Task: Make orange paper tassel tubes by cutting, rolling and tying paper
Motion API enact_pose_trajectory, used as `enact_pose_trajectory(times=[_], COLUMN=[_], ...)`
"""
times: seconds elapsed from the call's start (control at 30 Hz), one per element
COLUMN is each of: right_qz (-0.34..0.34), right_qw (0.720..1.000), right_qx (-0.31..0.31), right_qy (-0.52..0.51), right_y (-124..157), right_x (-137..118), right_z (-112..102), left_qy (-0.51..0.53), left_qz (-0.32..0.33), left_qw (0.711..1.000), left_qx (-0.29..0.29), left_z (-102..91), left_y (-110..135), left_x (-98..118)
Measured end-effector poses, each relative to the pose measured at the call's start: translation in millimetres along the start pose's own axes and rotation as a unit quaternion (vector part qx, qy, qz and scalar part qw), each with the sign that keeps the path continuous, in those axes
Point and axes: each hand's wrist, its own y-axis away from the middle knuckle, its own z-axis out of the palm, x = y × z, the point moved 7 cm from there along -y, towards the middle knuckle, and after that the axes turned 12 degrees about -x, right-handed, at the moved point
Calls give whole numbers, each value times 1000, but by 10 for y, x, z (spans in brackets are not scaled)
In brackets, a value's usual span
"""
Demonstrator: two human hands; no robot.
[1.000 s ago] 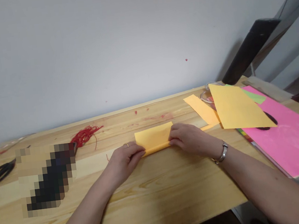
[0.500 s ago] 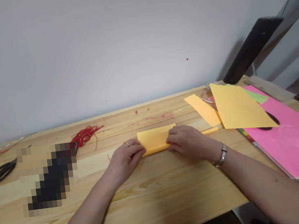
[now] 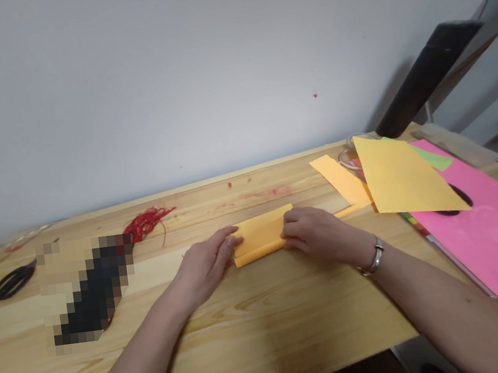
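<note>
A small sheet of yellow-orange paper [image 3: 258,234] lies on the wooden table, its near edge rolled into a narrow tube. My right hand [image 3: 313,233] grips the rolled paper at its right end, fingers curled over the top. At the left edge, my left hand [image 3: 208,264] has its thumb and fingers closed on the paper, above the roll's left end. Part of the sheet's right side is hidden under my right hand. Just beyond that hand, a thin yellow paper tube [image 3: 346,211] rests on the table.
To the right lie a yellow sheet [image 3: 404,176], an orange strip [image 3: 338,175] and pink paper [image 3: 485,230], with a dark handle partly showing. Black scissors [image 3: 13,282], red strings [image 3: 149,223] and a blurred-out object [image 3: 92,296] are at left. A black cylinder [image 3: 426,80] leans at back right.
My left hand has shifted from the rolled edge up to the sheet's left edge, baring the roll's left end. My right hand stays on the right end. The view has shifted slightly.
</note>
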Motion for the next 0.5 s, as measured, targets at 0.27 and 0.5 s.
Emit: enact_pose_trajectory(times=[0.27, 0.5], right_qz=[16, 25], right_qw=[1000, 999], right_qx=[-6, -18], right_qy=[4, 11], right_y=[1, -3], right_x=[2, 10], right_z=[-6, -20], left_qy=[-141, -222], left_qz=[54, 84], left_qw=[988, 971], left_qx=[-45, -41], left_z=[0, 31], left_y=[38, 34], left_x=[88, 86])
